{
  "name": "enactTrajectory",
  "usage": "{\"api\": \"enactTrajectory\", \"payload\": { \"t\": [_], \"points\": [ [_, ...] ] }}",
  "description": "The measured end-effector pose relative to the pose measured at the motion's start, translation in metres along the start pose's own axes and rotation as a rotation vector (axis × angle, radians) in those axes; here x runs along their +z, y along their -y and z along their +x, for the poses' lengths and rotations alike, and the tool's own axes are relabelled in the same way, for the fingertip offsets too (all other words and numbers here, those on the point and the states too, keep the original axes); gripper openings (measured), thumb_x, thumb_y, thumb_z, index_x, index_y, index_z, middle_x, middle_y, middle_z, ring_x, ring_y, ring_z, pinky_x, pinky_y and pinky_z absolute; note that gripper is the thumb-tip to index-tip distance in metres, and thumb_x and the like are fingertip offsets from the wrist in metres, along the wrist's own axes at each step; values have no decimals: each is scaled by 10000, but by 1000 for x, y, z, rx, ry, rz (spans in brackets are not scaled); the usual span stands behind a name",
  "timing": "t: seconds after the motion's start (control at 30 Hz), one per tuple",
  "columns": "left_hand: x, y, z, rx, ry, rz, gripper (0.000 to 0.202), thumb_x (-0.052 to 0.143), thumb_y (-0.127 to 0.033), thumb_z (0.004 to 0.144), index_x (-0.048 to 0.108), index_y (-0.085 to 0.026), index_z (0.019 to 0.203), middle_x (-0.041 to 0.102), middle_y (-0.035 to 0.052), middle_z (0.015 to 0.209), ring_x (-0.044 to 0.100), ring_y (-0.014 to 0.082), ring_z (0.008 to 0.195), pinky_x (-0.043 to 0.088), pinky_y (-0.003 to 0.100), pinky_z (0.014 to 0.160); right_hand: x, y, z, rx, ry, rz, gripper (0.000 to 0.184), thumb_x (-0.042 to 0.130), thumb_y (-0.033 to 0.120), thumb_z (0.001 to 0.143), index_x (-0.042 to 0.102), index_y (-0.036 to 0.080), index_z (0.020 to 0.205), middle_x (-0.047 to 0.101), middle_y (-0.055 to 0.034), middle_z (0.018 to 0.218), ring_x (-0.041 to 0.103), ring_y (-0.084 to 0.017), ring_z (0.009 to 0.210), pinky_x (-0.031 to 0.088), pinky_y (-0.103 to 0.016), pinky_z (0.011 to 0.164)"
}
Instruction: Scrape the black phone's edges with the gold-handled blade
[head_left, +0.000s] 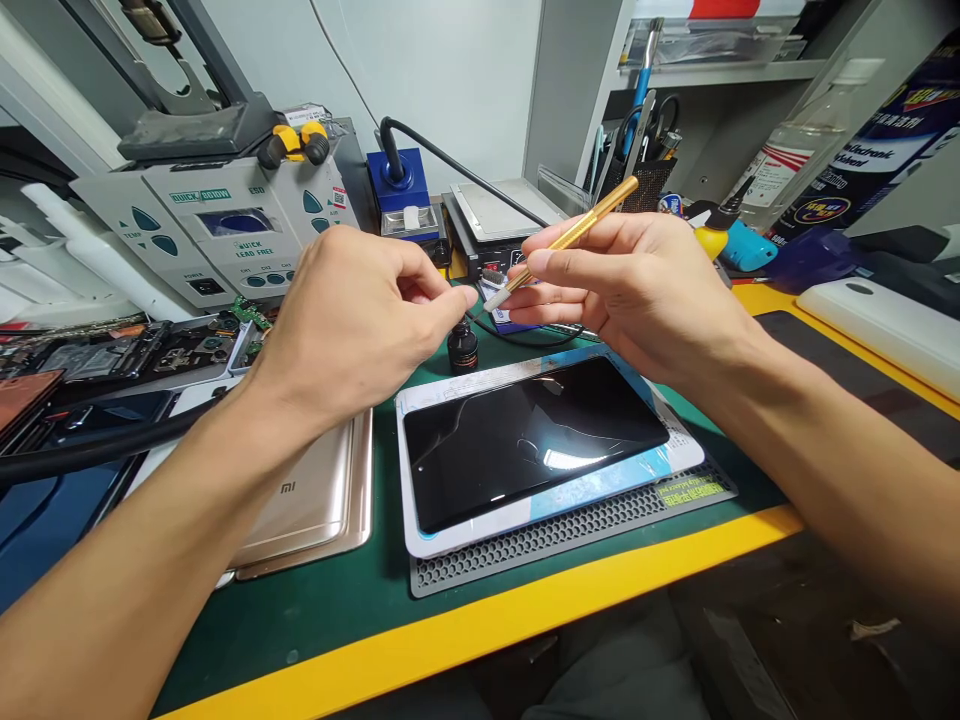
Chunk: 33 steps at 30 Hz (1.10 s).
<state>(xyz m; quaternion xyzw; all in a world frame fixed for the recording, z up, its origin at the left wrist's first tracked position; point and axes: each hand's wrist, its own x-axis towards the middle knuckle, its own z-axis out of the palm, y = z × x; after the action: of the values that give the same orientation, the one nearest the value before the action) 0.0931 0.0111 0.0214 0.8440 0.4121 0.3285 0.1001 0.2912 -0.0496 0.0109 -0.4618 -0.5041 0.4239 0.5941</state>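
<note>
Right hand (637,285) pinches gold craft knife (570,238) above black phone screen (525,440) | left hand (360,320) fingertips pressed on knife's white tip, behind screen | tip apparently being fitted; screen on honeycomb mat (570,530) untouched | small black bottle (463,350) just behind screen

A gold pen-shaped tool (574,236) with a pale grey tip sits between the fingers (570,265) of the right hand (630,290), the left hand (352,320) meeting it at the tip. Just below the fingertips stands a small black bottle (463,347). Further beneath lies a glossy black phone screen (525,435) on a white card edged in light blue, over a grey mat (570,530) with a honeycomb pattern of holes. The bench is dark green with a bright yellow border (525,610). Under the left wrist — a pale gold phone back (315,500). Beyond the left knuckles, a grey station (217,240) with teal buttons — and a blue stand (397,185).
</note>
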Motion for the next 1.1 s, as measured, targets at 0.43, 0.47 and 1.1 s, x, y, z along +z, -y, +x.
{"api": "enactTrajectory", "payload": {
  "t": [0.43, 0.47, 1.1],
  "points": [
    [1, 1, -1, -37, -5, -38, 236, 722, -398, 792, 749, -203, 663, 628, -51, 528, 466, 78, 484, 333, 290, 453, -2, 1, -1, -14, -9, 3, 96, 695, 64, 820, 719, 126, 890, 765, -112, 874, 764, -257, 777, 636, -467, 859],
    [1, 1, -1, -37, -5, -42, 230, 726, -395, 788, 748, -206, 659, 628, -52, 527, 466, 78, 483, 334, 290, 451, -2, 1, -1, -12, -8, -2, 93, 698, 72, 822, 718, 130, 891, 765, -109, 880, 764, -257, 784, 637, -462, 859],
    [-1, 0, -1, -27, 9, -24, 251, 700, -404, 810, 762, -183, 708, 634, -44, 546, 469, 79, 496, 327, 292, 460, 0, 0, 1, 9, 2, 22, 81, 710, 78, 814, 723, 147, 854, 755, -98, 880, 757, -240, 784, 633, -433, 875]
  ]
}}
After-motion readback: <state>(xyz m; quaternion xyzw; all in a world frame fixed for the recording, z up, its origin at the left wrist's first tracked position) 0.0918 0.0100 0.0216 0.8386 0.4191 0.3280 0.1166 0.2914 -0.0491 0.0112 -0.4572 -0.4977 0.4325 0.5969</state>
